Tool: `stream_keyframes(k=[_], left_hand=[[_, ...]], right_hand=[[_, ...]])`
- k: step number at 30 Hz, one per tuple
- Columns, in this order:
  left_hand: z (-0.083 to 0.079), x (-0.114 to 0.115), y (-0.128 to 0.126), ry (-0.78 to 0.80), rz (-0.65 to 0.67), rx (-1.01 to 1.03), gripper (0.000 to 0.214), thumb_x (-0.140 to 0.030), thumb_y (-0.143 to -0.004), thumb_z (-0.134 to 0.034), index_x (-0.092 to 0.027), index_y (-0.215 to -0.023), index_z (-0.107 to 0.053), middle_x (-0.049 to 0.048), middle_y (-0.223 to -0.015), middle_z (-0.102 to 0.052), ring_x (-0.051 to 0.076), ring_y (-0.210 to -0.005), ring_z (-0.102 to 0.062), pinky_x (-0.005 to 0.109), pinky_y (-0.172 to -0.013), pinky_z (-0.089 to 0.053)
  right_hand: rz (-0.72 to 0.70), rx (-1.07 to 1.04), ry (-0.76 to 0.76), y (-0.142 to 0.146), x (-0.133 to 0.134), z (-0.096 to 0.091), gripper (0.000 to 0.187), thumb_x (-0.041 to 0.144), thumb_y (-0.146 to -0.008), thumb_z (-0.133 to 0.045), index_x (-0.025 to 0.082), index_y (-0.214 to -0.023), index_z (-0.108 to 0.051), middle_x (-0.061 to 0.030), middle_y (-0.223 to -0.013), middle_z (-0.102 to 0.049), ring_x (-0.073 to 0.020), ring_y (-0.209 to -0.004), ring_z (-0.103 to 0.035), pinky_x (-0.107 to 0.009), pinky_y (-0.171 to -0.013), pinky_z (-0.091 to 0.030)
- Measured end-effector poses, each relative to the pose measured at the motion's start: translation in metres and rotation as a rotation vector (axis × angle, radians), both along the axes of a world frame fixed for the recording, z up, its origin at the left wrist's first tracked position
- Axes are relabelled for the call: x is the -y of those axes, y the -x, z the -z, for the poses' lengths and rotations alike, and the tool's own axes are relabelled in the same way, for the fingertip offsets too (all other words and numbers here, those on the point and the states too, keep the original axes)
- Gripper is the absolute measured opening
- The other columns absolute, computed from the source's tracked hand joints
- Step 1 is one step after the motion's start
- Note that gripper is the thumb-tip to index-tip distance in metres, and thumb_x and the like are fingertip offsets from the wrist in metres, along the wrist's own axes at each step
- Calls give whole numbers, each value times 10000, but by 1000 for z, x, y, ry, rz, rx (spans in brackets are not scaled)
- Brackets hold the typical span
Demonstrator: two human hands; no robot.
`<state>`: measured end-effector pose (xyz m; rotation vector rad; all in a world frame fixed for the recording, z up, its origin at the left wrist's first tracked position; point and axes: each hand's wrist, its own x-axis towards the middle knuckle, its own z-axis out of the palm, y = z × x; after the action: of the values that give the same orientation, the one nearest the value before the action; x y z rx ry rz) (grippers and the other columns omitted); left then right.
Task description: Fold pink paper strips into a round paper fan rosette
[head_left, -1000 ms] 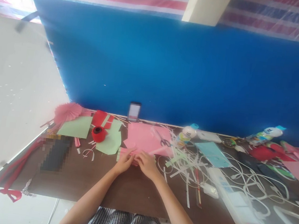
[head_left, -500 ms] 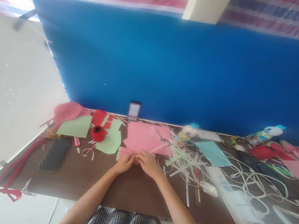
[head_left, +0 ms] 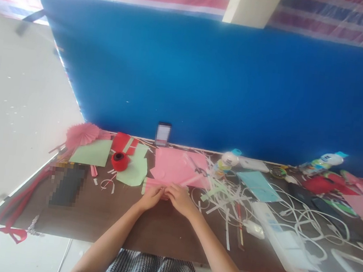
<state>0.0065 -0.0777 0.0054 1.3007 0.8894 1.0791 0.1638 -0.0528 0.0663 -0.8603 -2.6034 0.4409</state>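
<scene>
My left hand (head_left: 151, 197) and my right hand (head_left: 179, 198) meet fingertip to fingertip at the middle of the table. Both are closed on a narrow strip of pink paper (head_left: 148, 185) with a pale green edge. Most of the strip is hidden behind the fingers. Just beyond lies a larger pink sheet (head_left: 172, 163), with a pair of scissors (head_left: 201, 172) at its right side. A roll of red tape (head_left: 120, 162) stands on a light green sheet (head_left: 135, 175) to the left.
Paper offcuts (head_left: 219, 195) and a bottle (head_left: 227, 162) lie to the right, near a power strip (head_left: 283, 239) and tangled white cables (head_left: 306, 220). A pink paper fan (head_left: 82, 135) is at far left. A phone (head_left: 163, 134) leans on the blue panel (head_left: 182, 75).
</scene>
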Motion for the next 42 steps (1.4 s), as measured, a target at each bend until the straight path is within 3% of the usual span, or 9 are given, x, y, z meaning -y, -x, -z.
stream_keyframes(k=[9,17,24,32,36,42], left_hand=[[-5,1,-4,55,-4,62,362,-474,-810,-427,-148,-925,-537,61,-825,-629,180,-720,-628,385,-746,-508],[-7,0,-4,136,-38,119,363,-496,-791,-446,-161,-905,-528,49,-822,-635,204,-852,-616,380,-782,-495],[-5,1,-2,125,-43,104,372,-492,-795,-443,-157,-931,-531,66,-876,-642,213,-865,-615,388,-783,-494],[-5,-1,-1,90,-127,52,349,-459,-792,-465,-149,-913,-568,72,-889,-641,235,-967,-571,407,-850,-460],[-4,-1,0,160,-106,138,332,-441,-783,-487,-151,-930,-551,66,-905,-643,226,-902,-600,423,-830,-469],[-3,0,-1,152,-24,288,427,-372,-705,-621,-166,-1047,-470,80,-940,-656,224,-924,-609,421,-852,-461]], right_hand=[[7,33,-22,-1,1,-2,138,153,-861,-381,186,-780,-487,-27,-813,-512,-152,-763,-485,-276,-679,-384],[89,-95,-54,1,5,3,168,211,-888,-357,192,-799,-499,-31,-809,-522,-164,-792,-489,-294,-709,-399],[16,-68,-56,0,4,-1,190,191,-891,-354,193,-853,-540,-33,-834,-537,-149,-790,-511,-284,-717,-427],[-77,98,-344,0,5,2,266,156,-899,-297,155,-952,-557,-82,-836,-584,-184,-787,-547,-345,-730,-447],[-122,165,-441,3,0,2,266,114,-886,-305,119,-945,-565,-100,-790,-580,-192,-752,-547,-356,-694,-447],[-150,127,-364,5,-9,-1,211,136,-878,-358,140,-918,-565,-76,-801,-573,-172,-753,-543,-325,-687,-446]])
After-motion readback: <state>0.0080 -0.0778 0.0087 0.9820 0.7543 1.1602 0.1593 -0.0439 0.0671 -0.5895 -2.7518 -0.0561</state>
